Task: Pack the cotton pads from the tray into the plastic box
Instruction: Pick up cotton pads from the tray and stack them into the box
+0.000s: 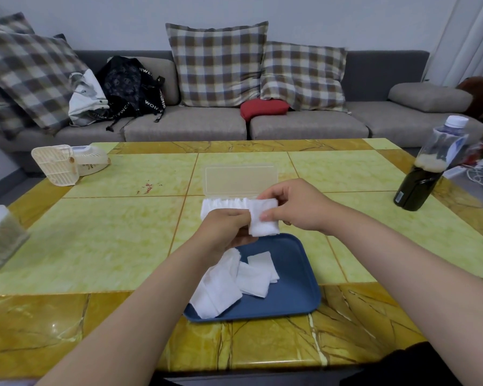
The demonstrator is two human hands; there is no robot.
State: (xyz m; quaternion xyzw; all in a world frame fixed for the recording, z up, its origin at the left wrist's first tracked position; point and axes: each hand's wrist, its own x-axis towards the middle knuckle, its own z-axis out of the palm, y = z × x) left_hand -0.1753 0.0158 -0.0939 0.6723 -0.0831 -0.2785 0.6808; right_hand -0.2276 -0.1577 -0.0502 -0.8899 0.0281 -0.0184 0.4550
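Yellow marble table (109,232) is carrying a blue tray (296,288) of loose cotton pads (234,277), while above the tray's far edge the left hand (226,227) and right hand (296,207) are both pinching a small pad stack (264,221), the open plastic box (240,179) lying just beyond the tray.

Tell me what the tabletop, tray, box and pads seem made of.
Tabletop: glossy veined stone or tile; reflections visible.
Tray: matte blue plastic, likely; smooth moulded rim.
Box: frosted translucent plastic; tabletop shows through.
Pads: soft white cotton-like fibre, fuzzy edges.
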